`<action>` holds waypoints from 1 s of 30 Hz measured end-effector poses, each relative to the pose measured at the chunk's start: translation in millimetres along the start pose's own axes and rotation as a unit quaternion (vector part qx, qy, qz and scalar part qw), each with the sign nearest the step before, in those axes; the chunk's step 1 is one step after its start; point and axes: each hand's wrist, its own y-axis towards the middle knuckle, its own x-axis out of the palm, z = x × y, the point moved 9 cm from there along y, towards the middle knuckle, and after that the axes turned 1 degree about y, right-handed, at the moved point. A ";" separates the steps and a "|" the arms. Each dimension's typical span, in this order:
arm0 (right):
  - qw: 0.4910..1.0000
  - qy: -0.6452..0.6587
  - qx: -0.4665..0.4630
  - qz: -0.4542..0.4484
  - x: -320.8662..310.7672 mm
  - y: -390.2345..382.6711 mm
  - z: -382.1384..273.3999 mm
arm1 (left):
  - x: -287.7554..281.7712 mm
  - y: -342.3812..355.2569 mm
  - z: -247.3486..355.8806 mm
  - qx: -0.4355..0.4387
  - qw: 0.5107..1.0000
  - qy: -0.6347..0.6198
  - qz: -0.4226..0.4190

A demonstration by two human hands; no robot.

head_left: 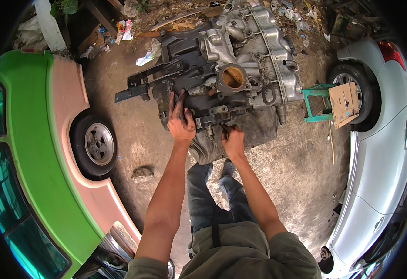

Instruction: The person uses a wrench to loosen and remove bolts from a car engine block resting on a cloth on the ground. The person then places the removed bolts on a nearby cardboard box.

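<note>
A large car engine [198, 100] of black and silver metal stands in front of me. My left hand [181, 123] rests on its near left part, fingers stretched out and apart, the fingertips darkened with grime. Close to the engine's near edge, my right hand [233, 141] is closed with its fingers curled; a small dark piece shows at the fingertips, too hidden to name. A metal fitting [209, 132] sticks out between my two hands. Farther up on the engine, a round throttle opening [233, 77] shows a brownish inside, beside the silver ribbed cover [278, 56].
A green and pink car [54, 153] stands along the left, a silver car [380, 162] along the right. A green stool [316, 104] with a cardboard piece [345, 104] stands right of the engine. Litter [124, 30] lies on the ground at the back.
</note>
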 end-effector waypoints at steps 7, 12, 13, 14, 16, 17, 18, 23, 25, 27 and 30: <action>0.998 0.010 -0.054 0.044 -2.4 -7.3 -7.1 | -0.3 0.1 0.4 -0.006 1.000 0.001 0.004; 0.996 -0.006 -0.071 0.053 -2.2 -11.4 -5.8 | -0.3 0.4 1.7 0.016 1.000 0.008 0.010; 0.995 -0.015 -0.082 0.053 -2.0 -11.9 -7.2 | -0.4 0.8 2.0 0.020 1.000 0.010 0.013; 0.995 -0.022 -0.084 0.052 -1.8 -11.9 -7.0 | -0.3 1.1 2.3 0.023 1.000 0.010 0.015; 0.993 -0.038 -0.098 0.051 -1.6 -11.7 -8.4 | -0.6 0.5 3.3 0.024 0.999 0.016 0.016; 0.992 -0.047 -0.110 0.050 -1.6 -11.8 -9.6 | -0.8 0.3 3.6 0.024 0.999 0.019 0.016; 0.990 -0.057 -0.117 0.045 -1.1 -11.7 -9.5 | -1.0 0.3 3.6 0.022 0.999 0.018 0.015; 0.982 -0.070 -0.167 0.046 -2.3 -11.3 -9.0 | -0.3 0.2 3.2 0.016 1.000 0.012 0.013; 0.980 -0.066 -0.181 0.050 -2.2 -10.4 -8.5 | 0.2 0.7 3.0 0.018 1.000 0.013 0.010; 0.981 -0.055 -0.181 0.048 0.2 -8.0 -7.3 | 0.4 0.5 2.3 0.016 1.000 0.014 0.009; 0.980 0.042 -0.181 0.064 -1.7 -4.6 -6.0 | 0.5 -0.3 2.0 0.012 1.000 0.011 0.007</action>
